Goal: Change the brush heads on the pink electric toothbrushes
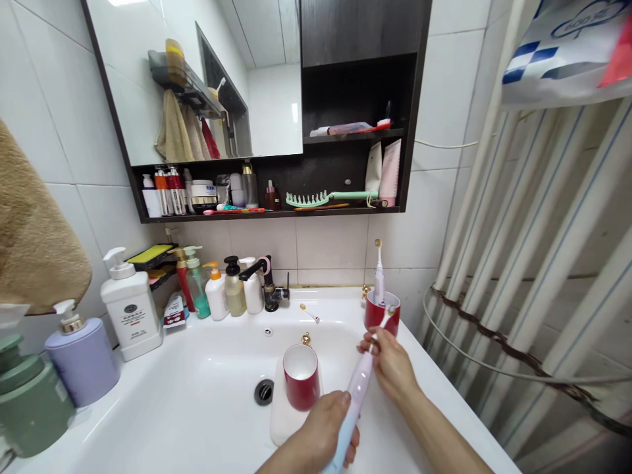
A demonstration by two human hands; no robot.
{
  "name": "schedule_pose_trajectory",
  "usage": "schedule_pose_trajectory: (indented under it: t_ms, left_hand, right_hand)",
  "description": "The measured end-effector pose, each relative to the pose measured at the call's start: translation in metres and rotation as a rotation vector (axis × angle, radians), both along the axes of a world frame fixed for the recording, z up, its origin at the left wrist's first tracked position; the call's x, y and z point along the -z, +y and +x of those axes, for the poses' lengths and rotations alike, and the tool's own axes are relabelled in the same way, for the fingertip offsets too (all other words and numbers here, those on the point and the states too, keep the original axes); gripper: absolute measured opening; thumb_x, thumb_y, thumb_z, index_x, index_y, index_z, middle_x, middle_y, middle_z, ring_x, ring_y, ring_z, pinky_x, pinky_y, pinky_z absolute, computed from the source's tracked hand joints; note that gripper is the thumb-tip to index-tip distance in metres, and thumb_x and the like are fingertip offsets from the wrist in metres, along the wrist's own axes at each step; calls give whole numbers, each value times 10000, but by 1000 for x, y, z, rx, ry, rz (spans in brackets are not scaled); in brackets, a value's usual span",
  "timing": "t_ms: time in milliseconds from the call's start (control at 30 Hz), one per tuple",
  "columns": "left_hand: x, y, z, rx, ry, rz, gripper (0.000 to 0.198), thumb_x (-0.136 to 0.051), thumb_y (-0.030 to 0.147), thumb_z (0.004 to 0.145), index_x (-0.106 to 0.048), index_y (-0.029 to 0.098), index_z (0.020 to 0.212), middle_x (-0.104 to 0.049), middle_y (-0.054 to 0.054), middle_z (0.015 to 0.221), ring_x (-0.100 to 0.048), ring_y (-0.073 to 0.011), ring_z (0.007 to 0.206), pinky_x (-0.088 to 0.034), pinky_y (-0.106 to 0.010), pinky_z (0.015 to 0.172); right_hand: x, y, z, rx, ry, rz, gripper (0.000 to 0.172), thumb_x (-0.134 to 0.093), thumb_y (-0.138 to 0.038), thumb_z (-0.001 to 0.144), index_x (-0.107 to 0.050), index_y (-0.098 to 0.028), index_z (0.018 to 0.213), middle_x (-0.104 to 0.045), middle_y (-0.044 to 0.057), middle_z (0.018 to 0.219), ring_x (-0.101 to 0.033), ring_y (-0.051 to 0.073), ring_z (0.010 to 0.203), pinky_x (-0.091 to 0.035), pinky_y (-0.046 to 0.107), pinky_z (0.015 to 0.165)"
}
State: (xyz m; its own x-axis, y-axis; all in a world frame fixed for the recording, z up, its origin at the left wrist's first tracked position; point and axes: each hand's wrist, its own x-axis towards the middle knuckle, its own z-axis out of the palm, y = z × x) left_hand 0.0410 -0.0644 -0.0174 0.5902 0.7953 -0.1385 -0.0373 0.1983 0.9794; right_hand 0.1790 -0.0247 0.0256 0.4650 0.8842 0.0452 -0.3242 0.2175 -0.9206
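My left hand (320,431) is wrapped round the lower handle of a pale pink and blue electric toothbrush (359,385), which slants up to the right. My right hand (390,362) pinches the brush's neck just below its head (390,311). An empty red cup (301,375) with a white inside stands on the sink's front part, just left of the brush. A second red cup (382,314) sits at the sink's back right corner with another electric toothbrush (378,273) upright in it.
White sink basin (207,388) with drain (264,392) and black tap (266,283). Several pump bottles (217,289) line the back ledge; a white bottle (131,306), lilac bottle (81,355) and green jar (29,401) stand left. Wall cabinet shelf (271,212) above. Striped curtain (543,263) on the right.
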Motion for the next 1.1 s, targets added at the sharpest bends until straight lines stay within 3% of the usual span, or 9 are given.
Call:
schedule_pose_trajectory:
  t_ms: [100, 167, 300, 433, 533, 700, 900, 1100]
  left_hand:
    - [-3, -3, -1, 15, 39, -1, 426, -313, 589, 591, -337, 169, 655, -424, 49, 443, -338, -40, 287, -224, -162, 285]
    - [-4, -1, 1, -74, -5, 10, 438, -290, 605, 585, -329, 172, 636, -420, 52, 441, -336, -41, 283, -220, -165, 286]
    - [-3, 11, 4, -323, -92, -27, 442, -269, 611, 589, -322, 175, 638, -407, 62, 427, -322, -39, 272, -210, -170, 292]
    - [-6, 21, 2, -449, -181, -65, 449, -272, 618, 582, -329, 177, 647, -403, 63, 437, -327, -37, 286, -217, -172, 309]
    - [-12, 24, -1, -464, -239, -59, 449, -281, 624, 573, -318, 180, 626, -400, 63, 441, -342, -38, 295, -224, -170, 312]
    - [-16, 24, -2, -439, -270, -36, 449, -293, 623, 571, -313, 176, 598, -395, 62, 437, -334, -26, 296, -247, -169, 320]
    - [-14, 25, -1, -437, -223, -48, 498, -253, 662, 543, -326, 175, 613, -385, 58, 440, -325, -31, 289, -235, -177, 311]
    - [-10, 22, 1, -361, -203, -84, 507, -255, 666, 537, -328, 177, 650, -403, 53, 433, -336, -44, 282, -218, -177, 298]
  right_hand:
    - [3, 6, 16, 55, -127, -30, 189, -432, -377, 585, -451, -197, 640, -480, -58, 485, -464, 70, 442, -412, 215, 481]
    - [8, 11, 14, 7, -242, -80, 184, -466, -346, 560, -494, -178, 629, -445, -63, 402, -426, 75, 374, -375, 212, 404]
    - [18, 33, -16, -83, -524, -143, 122, -482, -234, 556, -531, -172, 649, -413, -76, 338, -394, 81, 322, -323, 208, 356]
    - [22, 74, -49, -106, -788, -189, 32, -490, -175, 571, -521, -178, 570, -481, -55, 407, -471, 96, 418, -345, 204, 417]
    - [27, 107, -66, -135, -977, -242, 84, -482, -207, 632, -525, -152, 584, -533, -24, 521, -503, 99, 521, -379, 219, 498]
    - [28, 138, -88, -161, -1228, -329, 218, -375, -274, 730, -480, -142, 869, -510, 35, 886, -492, 113, 745, -402, 311, 652]
    - [20, 148, -80, -137, -1354, -395, 254, -383, -268, 726, -441, -157, 947, -464, 52, 982, -467, 143, 831, -385, 346, 696]
    - [21, 139, -55, -159, -1272, -454, 261, -391, -265, 723, -441, -147, 950, -469, 58, 971, -474, 140, 817, -393, 332, 684]
